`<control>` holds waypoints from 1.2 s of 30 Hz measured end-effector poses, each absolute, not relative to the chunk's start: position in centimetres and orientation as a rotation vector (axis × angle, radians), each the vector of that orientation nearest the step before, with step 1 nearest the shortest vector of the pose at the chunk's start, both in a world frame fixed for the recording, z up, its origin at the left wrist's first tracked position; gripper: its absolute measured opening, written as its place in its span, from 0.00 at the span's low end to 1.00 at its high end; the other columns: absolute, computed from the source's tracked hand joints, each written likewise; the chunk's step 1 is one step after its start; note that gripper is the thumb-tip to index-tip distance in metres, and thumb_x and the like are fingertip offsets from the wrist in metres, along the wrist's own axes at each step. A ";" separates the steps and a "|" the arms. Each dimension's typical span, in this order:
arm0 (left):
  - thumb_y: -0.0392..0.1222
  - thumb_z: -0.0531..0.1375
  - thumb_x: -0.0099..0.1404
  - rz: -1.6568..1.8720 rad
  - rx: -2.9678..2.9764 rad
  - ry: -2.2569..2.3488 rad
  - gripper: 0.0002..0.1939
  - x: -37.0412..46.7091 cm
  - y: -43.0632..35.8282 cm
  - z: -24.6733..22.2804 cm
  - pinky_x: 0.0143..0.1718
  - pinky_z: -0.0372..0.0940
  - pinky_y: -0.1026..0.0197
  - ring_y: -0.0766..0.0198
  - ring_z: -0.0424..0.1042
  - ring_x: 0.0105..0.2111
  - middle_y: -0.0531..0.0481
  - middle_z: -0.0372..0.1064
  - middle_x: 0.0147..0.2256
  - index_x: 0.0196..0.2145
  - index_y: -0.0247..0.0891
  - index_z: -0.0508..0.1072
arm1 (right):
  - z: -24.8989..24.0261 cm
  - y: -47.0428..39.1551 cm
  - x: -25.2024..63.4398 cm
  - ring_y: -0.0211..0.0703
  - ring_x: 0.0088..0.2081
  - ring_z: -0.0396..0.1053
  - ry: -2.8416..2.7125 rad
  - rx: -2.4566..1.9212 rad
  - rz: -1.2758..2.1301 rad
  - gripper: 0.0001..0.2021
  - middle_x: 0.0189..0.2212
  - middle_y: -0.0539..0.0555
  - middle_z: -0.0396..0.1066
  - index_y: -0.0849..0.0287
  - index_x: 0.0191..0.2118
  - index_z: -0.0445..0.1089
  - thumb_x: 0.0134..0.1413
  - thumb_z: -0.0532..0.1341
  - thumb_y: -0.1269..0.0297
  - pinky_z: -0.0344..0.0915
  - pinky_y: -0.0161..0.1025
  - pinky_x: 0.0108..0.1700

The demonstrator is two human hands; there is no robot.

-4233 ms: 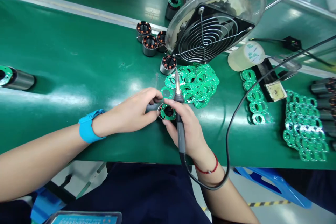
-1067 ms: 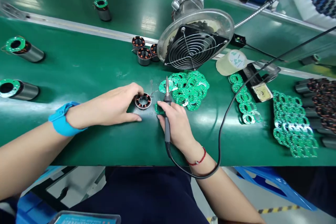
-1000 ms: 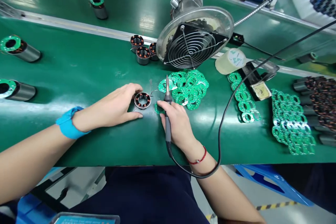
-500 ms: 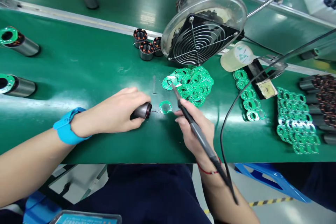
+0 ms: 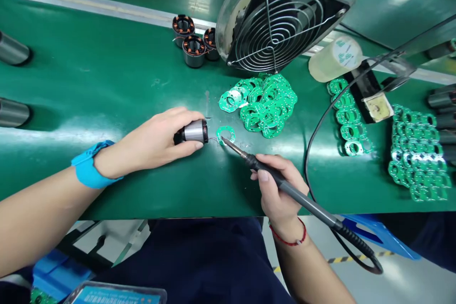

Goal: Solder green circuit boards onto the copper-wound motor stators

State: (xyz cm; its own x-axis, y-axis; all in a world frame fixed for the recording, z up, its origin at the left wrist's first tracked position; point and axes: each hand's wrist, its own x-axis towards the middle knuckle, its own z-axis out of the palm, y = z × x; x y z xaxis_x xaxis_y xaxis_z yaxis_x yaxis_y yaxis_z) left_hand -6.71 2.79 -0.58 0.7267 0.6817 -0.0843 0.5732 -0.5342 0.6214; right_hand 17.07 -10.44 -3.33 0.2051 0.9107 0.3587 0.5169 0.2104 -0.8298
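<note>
1. Now a metal stator (image 5: 195, 131) is held on its side by the left hand (image 5: 160, 134), pinched between thumb and fingers, its wound end turned toward a single green ring board (image 5: 225, 128).
2. Meanwhile, a soldering iron (image 5: 306, 201) is held by the right hand (image 5: 283, 192), its handle pinched by thumb and forefinger; its tip is aimed at the board's near edge, though contact cannot be told.
3. Beyond, a heap of green boards (image 5: 274, 110) is seen, and three upright stators (image 5: 194, 58) are placed left of the fan (image 5: 275, 42).
</note>
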 end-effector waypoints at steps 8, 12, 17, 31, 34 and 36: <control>0.46 0.55 0.67 0.230 2.360 0.969 0.20 -6.1 2.6 -0.7 0.45 0.63 0.57 0.56 0.67 0.41 0.46 0.67 0.39 0.53 0.35 0.69 | -2.8 -9.9 16.8 0.37 0.23 0.71 -1.487 -1.497 0.579 0.07 0.26 0.49 0.74 0.56 0.43 0.75 0.60 0.62 0.65 0.70 0.37 0.27; 0.46 0.55 0.67 0.231 2.380 0.965 0.20 -6.1 2.6 -0.7 0.44 0.63 0.56 0.55 0.67 0.42 0.46 0.66 0.39 0.53 0.35 0.69 | -2.8 -9.9 16.8 0.37 0.23 0.71 -1.492 -1.482 0.572 0.07 0.26 0.48 0.73 0.55 0.43 0.75 0.60 0.62 0.65 0.69 0.36 0.26; 0.46 0.56 0.67 0.244 2.419 0.948 0.20 -6.0 2.6 -0.9 0.43 0.62 0.55 0.53 0.67 0.42 0.44 0.66 0.38 0.52 0.33 0.69 | -2.6 -9.8 16.7 0.36 0.23 0.70 -1.570 -1.450 0.518 0.07 0.26 0.48 0.73 0.56 0.44 0.73 0.60 0.61 0.67 0.69 0.35 0.26; 0.45 0.56 0.68 0.266 2.483 0.884 0.20 -6.3 2.6 -1.3 0.41 0.62 0.57 0.55 0.66 0.40 0.44 0.66 0.39 0.54 0.32 0.69 | -2.1 -9.2 16.2 0.45 0.41 0.78 -1.841 -1.523 0.409 0.20 0.42 0.53 0.80 0.50 0.63 0.61 0.67 0.55 0.67 0.74 0.43 0.43; 0.46 0.56 0.68 0.272 2.474 0.889 0.21 -6.3 2.6 -1.4 0.42 0.62 0.56 0.55 0.66 0.40 0.44 0.66 0.39 0.54 0.31 0.69 | -2.0 -8.1 15.6 0.49 0.47 0.75 -2.032 -1.548 0.351 0.16 0.42 0.56 0.79 0.55 0.57 0.66 0.66 0.54 0.69 0.72 0.46 0.47; 0.46 0.55 0.68 0.274 2.466 0.886 0.21 -6.4 2.7 -1.5 0.42 0.62 0.56 0.55 0.66 0.41 0.44 0.66 0.39 0.54 0.31 0.69 | -2.2 -7.5 15.4 0.52 0.49 0.73 -2.119 -1.529 0.294 0.14 0.41 0.58 0.79 0.58 0.54 0.68 0.65 0.56 0.68 0.70 0.47 0.48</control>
